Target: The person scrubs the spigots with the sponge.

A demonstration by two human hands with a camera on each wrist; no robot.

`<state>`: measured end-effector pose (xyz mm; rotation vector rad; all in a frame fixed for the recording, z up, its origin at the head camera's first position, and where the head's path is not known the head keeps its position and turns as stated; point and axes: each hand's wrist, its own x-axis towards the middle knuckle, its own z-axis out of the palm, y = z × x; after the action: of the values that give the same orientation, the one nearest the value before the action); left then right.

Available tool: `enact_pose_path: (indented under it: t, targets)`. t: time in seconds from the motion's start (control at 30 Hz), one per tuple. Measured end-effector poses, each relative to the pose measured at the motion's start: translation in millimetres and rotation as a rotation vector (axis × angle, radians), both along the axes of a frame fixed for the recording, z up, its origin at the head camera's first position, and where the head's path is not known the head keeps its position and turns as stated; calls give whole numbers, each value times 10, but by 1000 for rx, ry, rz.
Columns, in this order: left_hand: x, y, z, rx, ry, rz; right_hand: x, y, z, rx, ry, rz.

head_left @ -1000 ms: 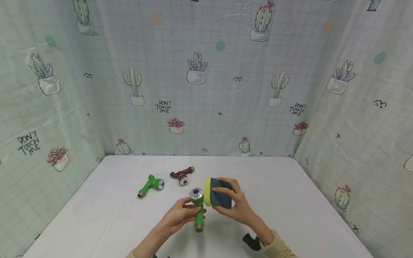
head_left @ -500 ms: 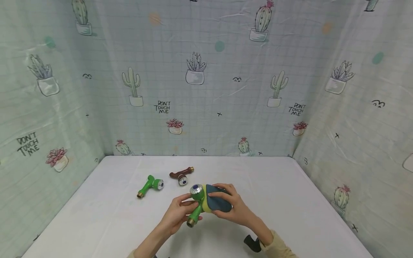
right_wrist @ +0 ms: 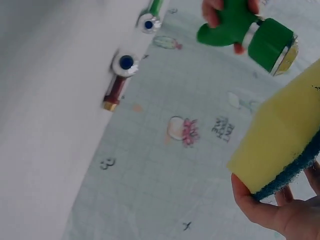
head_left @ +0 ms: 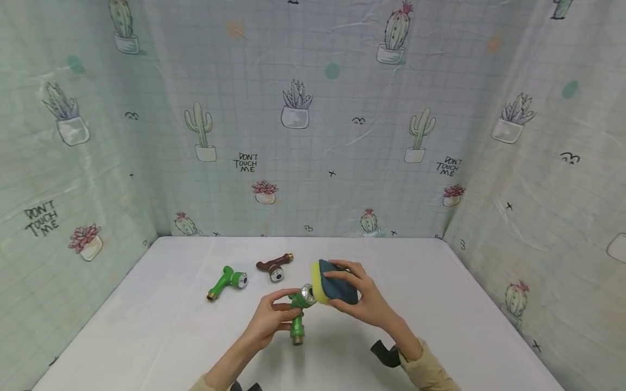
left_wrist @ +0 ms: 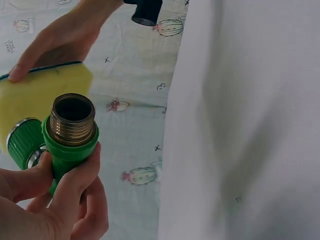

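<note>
My left hand (head_left: 271, 319) grips a green faucet (head_left: 297, 320) by its body, above the table. Its threaded brass end (left_wrist: 73, 120) faces the left wrist camera, and its silver-rimmed knob (head_left: 307, 294) points right. My right hand (head_left: 364, 293) holds a sponge (head_left: 338, 282), yellow on one side and dark blue-green on the scouring side, pinched between thumb and fingers. The sponge's yellow face (right_wrist: 280, 135) is turned toward the faucet knob. In the head view the two overlap at the knob; a narrow gap shows between them in the right wrist view.
A second green faucet (head_left: 227, 282) lies on the white table (head_left: 186, 336) at the left. Beside it lies a brown faucet (head_left: 275, 266) with a brass end. A cloth printed with cacti (head_left: 313, 141) stands round the back and sides.
The left hand has turned the faucet so its knob faces right instead of up. The right hand has lifted the sponge from beside the faucet's body, up and right to the knob.
</note>
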<state>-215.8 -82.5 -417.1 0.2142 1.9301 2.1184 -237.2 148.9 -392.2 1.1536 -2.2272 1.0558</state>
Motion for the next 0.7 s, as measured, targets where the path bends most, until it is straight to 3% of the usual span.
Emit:
enact_pose_path:
  t: [0.17,0.33,0.47,0.6,0.7]
  targets:
    - [12,55,12,-25,41,3,0,-116,79,90,16,41]
    - [38,70,-1,9,-6,-32,-71,-57,-14,109,-12,38]
    - [42,44,-4,-3,0,-36,-143,44,-95,139,-34,11]
    - [24,16,10,-40,39,-7,-159,83,-70,123,-35,-31]
    - [8,12,8,-61,56,5,-119,11,22,88,-30,0]
